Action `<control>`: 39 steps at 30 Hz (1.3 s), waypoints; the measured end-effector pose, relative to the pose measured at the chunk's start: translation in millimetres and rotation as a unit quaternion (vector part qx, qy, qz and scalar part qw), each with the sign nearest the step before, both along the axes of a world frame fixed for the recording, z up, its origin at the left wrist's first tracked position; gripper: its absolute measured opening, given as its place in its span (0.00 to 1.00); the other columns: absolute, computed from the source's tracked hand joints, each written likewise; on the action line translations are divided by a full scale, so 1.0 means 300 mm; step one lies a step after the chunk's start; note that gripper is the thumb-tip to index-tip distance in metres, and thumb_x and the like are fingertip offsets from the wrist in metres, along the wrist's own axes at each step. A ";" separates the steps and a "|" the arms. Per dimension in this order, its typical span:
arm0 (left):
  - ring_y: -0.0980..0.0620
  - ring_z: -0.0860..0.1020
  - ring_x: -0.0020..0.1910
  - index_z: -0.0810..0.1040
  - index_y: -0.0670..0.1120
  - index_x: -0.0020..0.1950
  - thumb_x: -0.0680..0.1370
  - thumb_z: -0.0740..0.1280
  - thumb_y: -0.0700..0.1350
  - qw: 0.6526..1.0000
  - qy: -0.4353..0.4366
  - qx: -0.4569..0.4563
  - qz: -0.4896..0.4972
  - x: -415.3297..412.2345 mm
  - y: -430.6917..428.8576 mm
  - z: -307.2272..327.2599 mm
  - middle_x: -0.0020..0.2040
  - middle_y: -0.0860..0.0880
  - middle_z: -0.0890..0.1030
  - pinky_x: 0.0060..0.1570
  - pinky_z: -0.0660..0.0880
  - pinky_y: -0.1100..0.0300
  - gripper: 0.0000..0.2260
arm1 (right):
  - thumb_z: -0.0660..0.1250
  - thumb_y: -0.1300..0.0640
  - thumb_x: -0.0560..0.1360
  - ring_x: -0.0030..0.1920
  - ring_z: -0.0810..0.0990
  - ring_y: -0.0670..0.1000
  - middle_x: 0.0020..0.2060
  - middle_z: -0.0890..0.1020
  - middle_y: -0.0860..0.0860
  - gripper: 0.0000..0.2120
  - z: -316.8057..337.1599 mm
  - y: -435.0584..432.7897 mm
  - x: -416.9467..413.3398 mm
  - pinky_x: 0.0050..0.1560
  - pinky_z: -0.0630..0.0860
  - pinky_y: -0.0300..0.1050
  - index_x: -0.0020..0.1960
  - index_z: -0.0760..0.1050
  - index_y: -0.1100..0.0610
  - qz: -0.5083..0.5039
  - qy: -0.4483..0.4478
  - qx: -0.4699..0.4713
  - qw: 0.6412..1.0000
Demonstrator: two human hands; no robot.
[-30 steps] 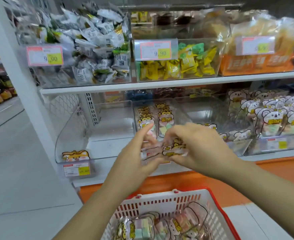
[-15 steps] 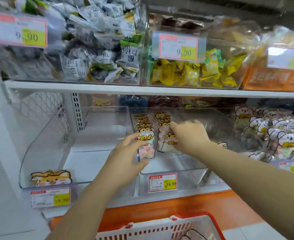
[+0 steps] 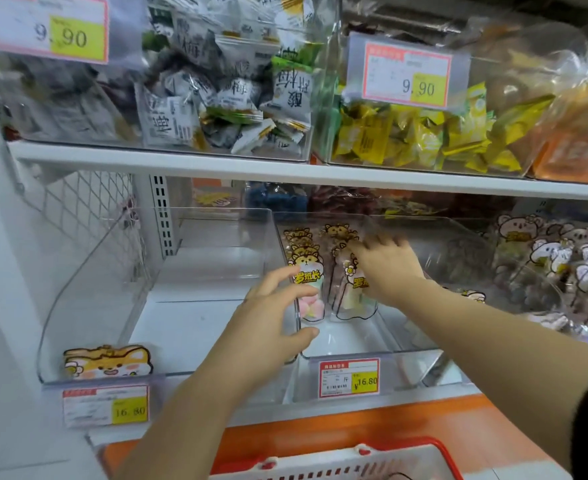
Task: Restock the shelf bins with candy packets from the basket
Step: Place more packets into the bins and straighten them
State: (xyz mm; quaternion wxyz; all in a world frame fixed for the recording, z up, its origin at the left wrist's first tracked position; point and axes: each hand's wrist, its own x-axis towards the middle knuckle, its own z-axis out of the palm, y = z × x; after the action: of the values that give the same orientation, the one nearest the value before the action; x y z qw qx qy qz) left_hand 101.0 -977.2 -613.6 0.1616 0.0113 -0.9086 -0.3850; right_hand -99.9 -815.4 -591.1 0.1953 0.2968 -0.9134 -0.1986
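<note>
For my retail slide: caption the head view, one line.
Left hand and right hand arranging upright candy packets in a clear shelf bin, basket below.

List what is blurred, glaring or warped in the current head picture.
Head view: the right hand is motion-smeared at its fingers, while the left hand is sharper. The top-left price tag is soft. The clear bin walls carry pale reflections. The white shelf edge slants and bows from the wide lens. Lighting is flat, with faint shadows.
</note>
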 end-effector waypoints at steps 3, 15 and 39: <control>0.61 0.61 0.74 0.74 0.61 0.68 0.77 0.72 0.50 1.000 0.002 0.002 -0.002 0.003 0.003 0.001 0.74 0.71 0.56 0.73 0.61 0.57 0.20 | 0.73 0.50 0.69 0.66 0.68 0.57 0.65 0.73 0.52 0.36 -0.031 0.018 -0.002 0.63 0.65 0.52 0.73 0.62 0.50 0.010 0.022 -0.014 1.000; 0.64 0.63 0.73 0.74 0.61 0.67 0.77 0.72 0.49 1.000 0.014 0.008 -0.005 0.004 0.009 -0.002 0.73 0.73 0.56 0.67 0.62 0.65 0.20 | 0.65 0.64 0.75 0.48 0.81 0.63 0.57 0.70 0.56 0.20 -0.104 0.036 0.057 0.40 0.78 0.52 0.65 0.69 0.53 0.017 -0.158 -0.035 0.987; 0.48 0.76 0.61 0.79 0.52 0.62 0.79 0.64 0.43 0.979 0.065 -0.184 0.062 0.294 0.242 -0.080 0.63 0.54 0.76 0.64 0.71 0.48 0.13 | 0.67 0.51 0.78 0.56 0.78 0.45 0.55 0.80 0.41 0.10 -0.096 0.395 0.667 0.53 0.76 0.44 0.60 0.78 0.47 0.172 -0.296 -0.253 0.905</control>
State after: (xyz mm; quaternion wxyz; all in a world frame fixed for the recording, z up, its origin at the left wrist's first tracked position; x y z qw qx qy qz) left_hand 189.3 -904.5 -637.5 0.2430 0.0121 -0.9490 -0.2003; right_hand 100.1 -697.0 -620.0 0.0153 0.4349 -0.8837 0.1723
